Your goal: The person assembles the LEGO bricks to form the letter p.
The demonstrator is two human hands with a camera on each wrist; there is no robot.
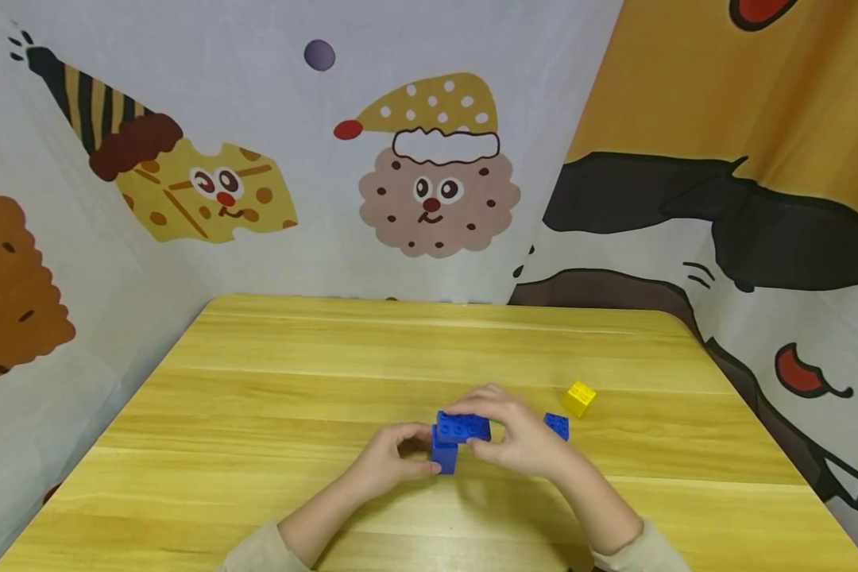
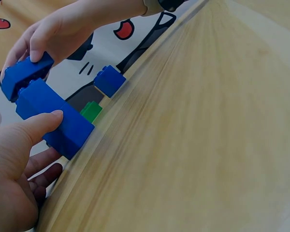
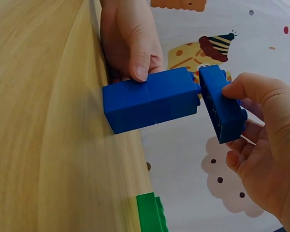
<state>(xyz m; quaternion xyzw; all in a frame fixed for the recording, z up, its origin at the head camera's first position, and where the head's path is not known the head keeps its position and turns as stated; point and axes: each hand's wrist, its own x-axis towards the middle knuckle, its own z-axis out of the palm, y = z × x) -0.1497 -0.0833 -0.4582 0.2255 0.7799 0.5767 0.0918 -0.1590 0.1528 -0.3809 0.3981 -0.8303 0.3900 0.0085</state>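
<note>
Blue plastic sits in both sets of fingers: the right hand (image 1: pixel 522 437) pinches a long studded brick (image 1: pixel 463 428) between thumb and fingertips, tilted, just at the top of a two-block stack (image 1: pixel 445 459). Whether brick and stack touch is hard to tell. The left hand (image 1: pixel 393 459) holds that upright stack, thumb on its near side. Past the right hand lie a green brick (image 2: pixel 91 111), mostly hidden in the head view, a smaller blue brick (image 1: pixel 556 427) and a yellow brick (image 1: pixel 579 399), all on the wooden table (image 1: pixel 314 357). Cartoon-printed cloth (image 1: pixel 257 63) hangs behind.
</note>
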